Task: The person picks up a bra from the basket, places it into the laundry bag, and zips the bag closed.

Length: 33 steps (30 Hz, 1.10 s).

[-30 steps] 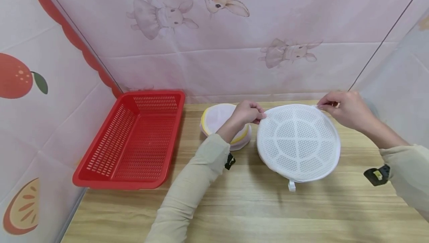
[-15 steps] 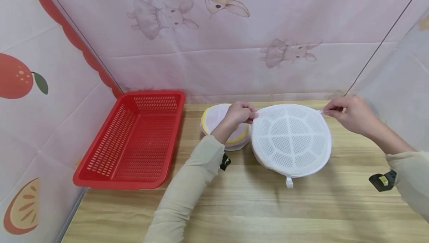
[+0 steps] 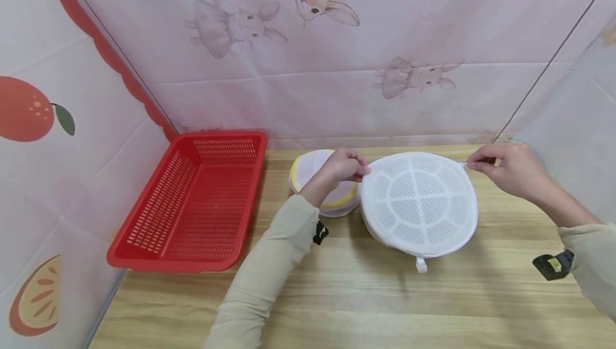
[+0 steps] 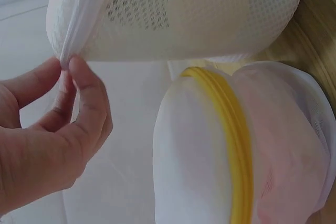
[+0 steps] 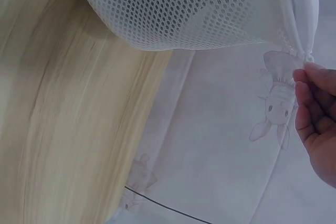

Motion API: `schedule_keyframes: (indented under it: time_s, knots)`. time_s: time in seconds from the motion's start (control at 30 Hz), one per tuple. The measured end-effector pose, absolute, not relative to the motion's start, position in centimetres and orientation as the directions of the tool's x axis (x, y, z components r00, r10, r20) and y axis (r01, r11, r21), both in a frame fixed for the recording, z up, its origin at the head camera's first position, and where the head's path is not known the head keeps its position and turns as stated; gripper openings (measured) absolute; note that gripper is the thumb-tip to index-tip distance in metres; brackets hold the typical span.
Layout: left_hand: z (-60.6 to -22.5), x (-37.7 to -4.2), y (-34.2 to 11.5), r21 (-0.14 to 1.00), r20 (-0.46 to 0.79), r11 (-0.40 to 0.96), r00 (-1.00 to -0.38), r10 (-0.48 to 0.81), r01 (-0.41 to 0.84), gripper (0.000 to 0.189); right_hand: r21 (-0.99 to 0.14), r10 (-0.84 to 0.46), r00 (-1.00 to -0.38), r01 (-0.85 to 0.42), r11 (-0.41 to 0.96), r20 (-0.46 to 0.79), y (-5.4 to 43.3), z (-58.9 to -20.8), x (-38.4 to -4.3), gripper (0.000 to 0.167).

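Note:
A round white mesh laundry bag (image 3: 418,204) stands on the table, its ribbed top facing up and a small white tab at its near side. My left hand (image 3: 344,167) pinches the far left edge of the bag, at the zipper seam in the left wrist view, between thumb and fingers (image 4: 86,95). At the far right edge, my right hand (image 3: 512,170) pinches what looks like the zipper pull. In the right wrist view the seam (image 5: 302,24) runs down to those fingertips. Something pale and rounded shows faintly through the mesh in the left wrist view.
A smaller pale laundry bag with a yellow zipper (image 4: 239,145) sits left of the white one, partly behind my left forearm. Further left stands a red plastic basket (image 3: 212,204) with slotted walls. A printed pink backdrop (image 3: 327,103) rises behind the wooden table (image 3: 366,306).
The white bag and my left hand have shifted slightly left. My right hand has moved a little right and nearer, still pinching at the bag's edge. The basket and smaller bag stay put.

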<state>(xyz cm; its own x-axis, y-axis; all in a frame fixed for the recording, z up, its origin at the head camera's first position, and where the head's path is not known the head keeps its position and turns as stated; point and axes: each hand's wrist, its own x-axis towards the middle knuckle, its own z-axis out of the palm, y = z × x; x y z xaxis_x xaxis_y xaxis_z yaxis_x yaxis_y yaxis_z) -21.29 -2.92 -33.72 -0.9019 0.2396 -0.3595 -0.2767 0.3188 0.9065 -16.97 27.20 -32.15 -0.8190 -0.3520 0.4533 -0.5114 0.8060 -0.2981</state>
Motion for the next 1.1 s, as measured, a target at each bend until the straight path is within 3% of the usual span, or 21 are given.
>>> schedule_keyframes:
  time_s: [0.23, 0.67, 0.97, 1.1]
  knots:
    - [-33.9, -21.2, -3.1, 0.906, -0.369, 0.339, -0.867, 0.334, -0.255, 0.009, -0.284, -0.363, -0.817, -0.515, 0.809, 0.447, 27.0, -32.0, -17.0, 0.013]
    - [-33.6, -21.0, -2.6, 0.909, -0.365, 0.337, -0.857, 0.364, -0.244, 0.014, -0.275, -0.405, -0.789, -0.562, 0.780, 0.462, 26.3, -31.5, -17.8, 0.014]
    - [-33.1, -21.0, -2.1, 0.900, -0.358, 0.384, -0.851, 0.383, -0.206, 0.013, -0.306, -0.383, -0.846, -0.500, 0.810, 0.370, 25.7, -31.1, -18.0, 0.010]
    - [-33.0, -21.0, -1.7, 0.893, -0.345, 0.419, -0.847, 0.405, -0.164, 0.012, -0.316, -0.397, -0.831, -0.525, 0.790, 0.390, 25.2, -31.1, -18.2, 0.012]
